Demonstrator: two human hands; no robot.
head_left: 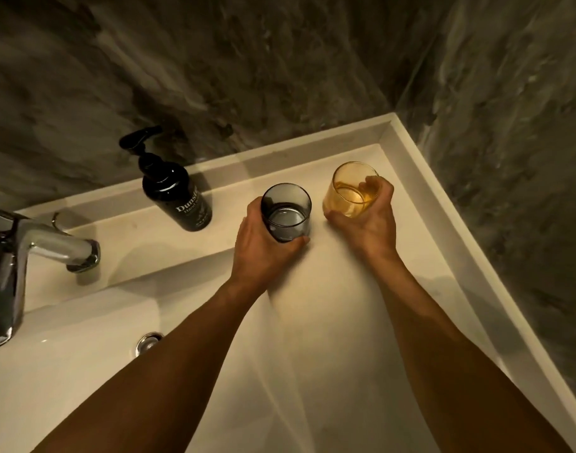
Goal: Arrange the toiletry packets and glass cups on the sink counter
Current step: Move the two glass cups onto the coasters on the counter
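Okay, nearest the camera two bare forearms reach up over the white sink basin (84, 371), with a chrome drain fitting (148, 342) partly hidden behind the left forearm. At far left a chrome faucet (35, 253) points its spout over the basin. Further out, the left hand (263, 243) is wrapped around the lower part of a smoky grey glass cup (286, 212), thumb curled along its near side, fingers on the left wall; cup upright, mouth open to the camera, base on or just above the white counter ledge (142, 233), contact not clear. Just to its right, apart from it, the right hand (368, 220) grips an amber glass cup (352, 189), thumb on the near left side, fingers curled over the right rim; this cup is tilted toward the back corner, whether it touches the counter is unclear. Left of the grey cup on the ledge stands a black pump bottle (177, 194), white label reading "Dunst..." with "Hand" below, rest unreadable. Behind everything, a dark marbled wall (280, 60) meets the raised white counter rim (394, 120) at the back right corner.
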